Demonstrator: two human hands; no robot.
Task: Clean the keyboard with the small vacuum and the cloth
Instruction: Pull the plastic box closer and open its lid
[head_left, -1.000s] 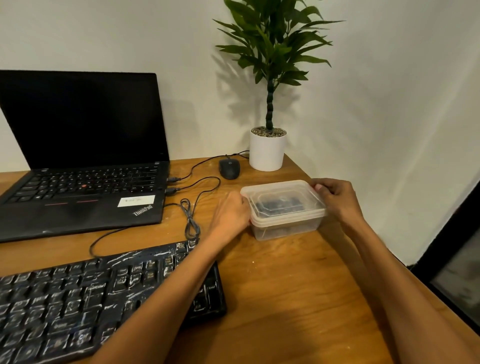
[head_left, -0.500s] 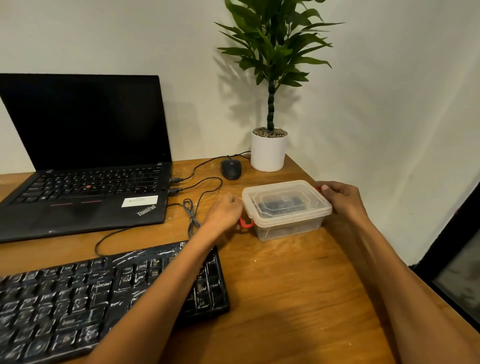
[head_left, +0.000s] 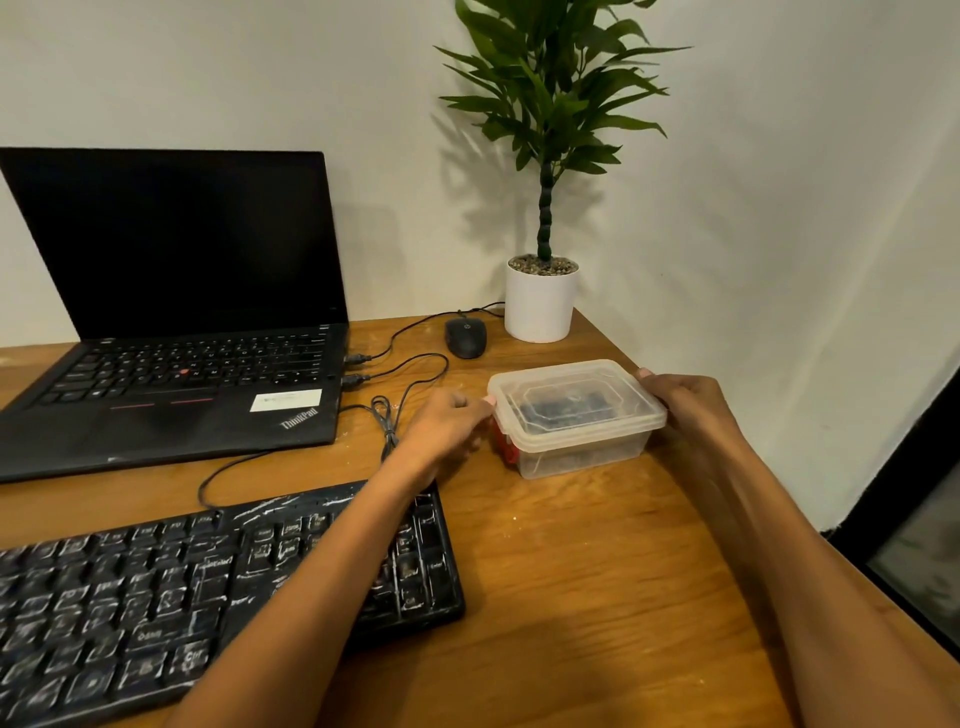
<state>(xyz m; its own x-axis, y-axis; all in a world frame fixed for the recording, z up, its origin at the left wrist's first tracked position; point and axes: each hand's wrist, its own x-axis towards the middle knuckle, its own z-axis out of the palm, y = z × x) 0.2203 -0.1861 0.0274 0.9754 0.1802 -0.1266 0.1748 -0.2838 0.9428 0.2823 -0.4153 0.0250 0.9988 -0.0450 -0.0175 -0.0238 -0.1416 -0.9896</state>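
Observation:
A black keyboard (head_left: 156, 587) streaked with white dust lies at the front left of the wooden desk (head_left: 571, 597). A clear plastic box (head_left: 576, 418) with its lid on stands to the right of it, with something dark inside and a red clip at its left end. My left hand (head_left: 447, 426) pinches the lid's left edge. My right hand (head_left: 685, 405) grips the box's right end. My left forearm crosses over the keyboard's right end. No vacuum or cloth is plainly visible.
An open black laptop (head_left: 182, 312) stands at the back left with two cables (head_left: 395, 374) plugged into its side. A black mouse (head_left: 466, 336) and a white potted plant (head_left: 540, 301) sit at the back. The desk's right edge drops off near a dark doorway.
My left hand pulled back from the box's left end, a red clip swung down, and the hand has returned to pinch the lid edge. My right hand has stayed on the box.

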